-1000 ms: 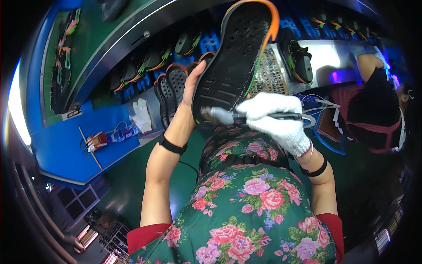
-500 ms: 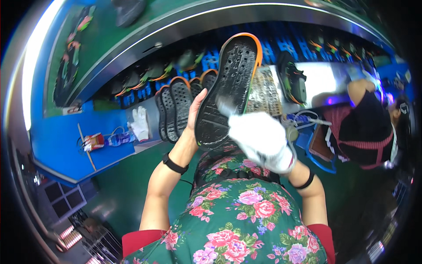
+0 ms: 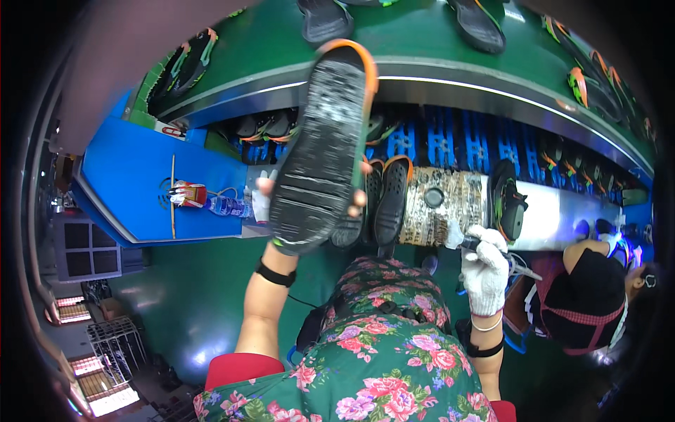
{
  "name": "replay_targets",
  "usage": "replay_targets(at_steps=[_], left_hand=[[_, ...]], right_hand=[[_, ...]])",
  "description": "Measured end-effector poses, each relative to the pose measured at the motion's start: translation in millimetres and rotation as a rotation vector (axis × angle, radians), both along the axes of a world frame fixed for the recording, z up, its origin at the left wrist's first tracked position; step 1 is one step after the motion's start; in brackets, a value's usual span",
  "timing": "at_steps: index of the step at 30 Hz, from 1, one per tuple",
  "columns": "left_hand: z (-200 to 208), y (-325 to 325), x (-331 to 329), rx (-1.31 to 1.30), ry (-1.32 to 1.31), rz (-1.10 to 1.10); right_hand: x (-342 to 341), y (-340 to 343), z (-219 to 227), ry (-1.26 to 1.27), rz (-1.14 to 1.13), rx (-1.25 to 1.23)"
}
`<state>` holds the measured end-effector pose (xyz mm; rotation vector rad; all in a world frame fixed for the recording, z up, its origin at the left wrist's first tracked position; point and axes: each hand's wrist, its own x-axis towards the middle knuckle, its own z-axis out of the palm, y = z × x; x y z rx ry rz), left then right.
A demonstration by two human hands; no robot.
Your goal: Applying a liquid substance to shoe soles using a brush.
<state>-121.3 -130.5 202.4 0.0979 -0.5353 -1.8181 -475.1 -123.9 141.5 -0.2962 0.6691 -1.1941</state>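
Note:
My bare left hand grips a black shoe sole with an orange rim from behind; only the fingertips show at its edges. The sole is held up, its face toward me, with wet-looking shine on the upper half. My right hand, in a white knitted glove, is closed around a brush with pale bristles. The brush is apart from the sole, beside a worn, tape-covered brown pad bearing a round dark dish.
More black soles stand left of the pad, and a black shoe right of it. Blue racks run beneath the green conveyor, which carries shoes. A plastic bottle lies on the blue table. A co-worker sits at right.
The brush has left the sole and moved right, down near the pad. My left hand has carried the sole leftward. The view has shifted, showing more of the conveyor.

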Motion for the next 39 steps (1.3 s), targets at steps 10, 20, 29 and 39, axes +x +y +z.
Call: replay_targets(at_steps=[10, 20, 29, 39], left_hand=[[46, -151, 205, 0.355, 0.622, 0.615], [28, -156, 159, 0.281, -0.763, 1.502], [44, -159, 288, 0.462, -2.057, 1.581], [17, -217, 88, -0.449, -2.313, 1.235]], right_hand=[[60, 6, -24, 0.166, 0.165, -0.004], [46, 14, -44, 0.186, 0.033, 0.038], [46, 25, -42, 0.119, 0.057, 0.066], [44, 19, -33, 0.178, 0.075, 0.019]])
